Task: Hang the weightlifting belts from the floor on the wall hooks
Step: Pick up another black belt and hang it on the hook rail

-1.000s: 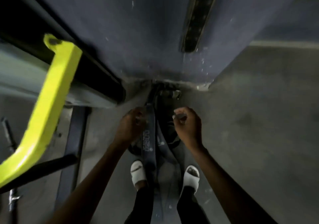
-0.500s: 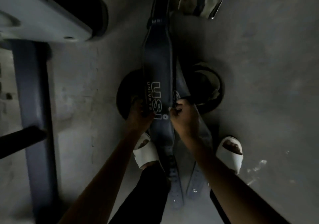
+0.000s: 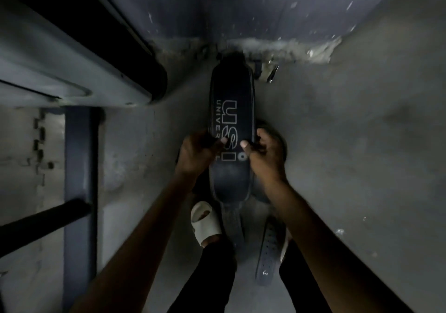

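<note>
A wide black weightlifting belt [image 3: 230, 100] with white "USI" lettering runs lengthwise from the foot of the wall toward my feet. My left hand [image 3: 196, 154] grips its left edge and my right hand [image 3: 265, 155] grips its right edge, both at the lettered middle. A second belt's strap with punched holes [image 3: 268, 250] lies on the floor by my right foot. Under the held belt more dark belt material lies on the floor, mostly hidden. No wall hooks are in view.
A dark blue wall [image 3: 241, 6] rises straight ahead. A grey machine frame [image 3: 60, 71] and a blue steel upright [image 3: 79, 180] stand on the left, with a black bar [image 3: 43, 218] jutting across. White slippers [image 3: 205, 223] are on my feet. Bare grey floor [image 3: 362, 143] spreads to the right.
My view tilted down from the wall, then lifted slightly. Both hands moved from the belt's upper end to its lettered middle, and the wide part is raised closer to me.
</note>
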The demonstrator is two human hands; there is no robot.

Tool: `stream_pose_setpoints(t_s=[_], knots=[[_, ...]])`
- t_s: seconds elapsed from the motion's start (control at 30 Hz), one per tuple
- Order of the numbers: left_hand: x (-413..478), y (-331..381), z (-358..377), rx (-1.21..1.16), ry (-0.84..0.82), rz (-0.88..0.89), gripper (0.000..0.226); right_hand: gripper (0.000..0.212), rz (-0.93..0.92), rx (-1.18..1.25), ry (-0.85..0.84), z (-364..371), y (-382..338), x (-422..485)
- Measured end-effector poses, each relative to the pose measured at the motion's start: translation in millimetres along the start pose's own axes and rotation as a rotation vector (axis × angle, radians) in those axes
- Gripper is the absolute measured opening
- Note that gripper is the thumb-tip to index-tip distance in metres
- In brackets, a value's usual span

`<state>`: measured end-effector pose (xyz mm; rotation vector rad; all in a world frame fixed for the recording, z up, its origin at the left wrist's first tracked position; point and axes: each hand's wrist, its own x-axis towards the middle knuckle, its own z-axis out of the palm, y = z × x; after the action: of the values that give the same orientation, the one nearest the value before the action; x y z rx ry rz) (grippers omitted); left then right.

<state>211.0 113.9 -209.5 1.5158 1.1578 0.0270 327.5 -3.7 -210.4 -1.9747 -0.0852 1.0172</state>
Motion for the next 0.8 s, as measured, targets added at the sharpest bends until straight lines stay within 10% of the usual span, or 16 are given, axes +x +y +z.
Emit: stream_pose_setpoints(t_s=[0.2, 0.8], knots=[[-59, 174, -52, -0.161, 0.065, 0.199, 0.006, 0.022, -0.198, 0.151, 0.013, -59, -153, -58], [-431, 566, -170, -0.335, 0.194, 0.719, 0.021, 0.023, -0.778, 0.498, -0.171, -256, -502, -440]])
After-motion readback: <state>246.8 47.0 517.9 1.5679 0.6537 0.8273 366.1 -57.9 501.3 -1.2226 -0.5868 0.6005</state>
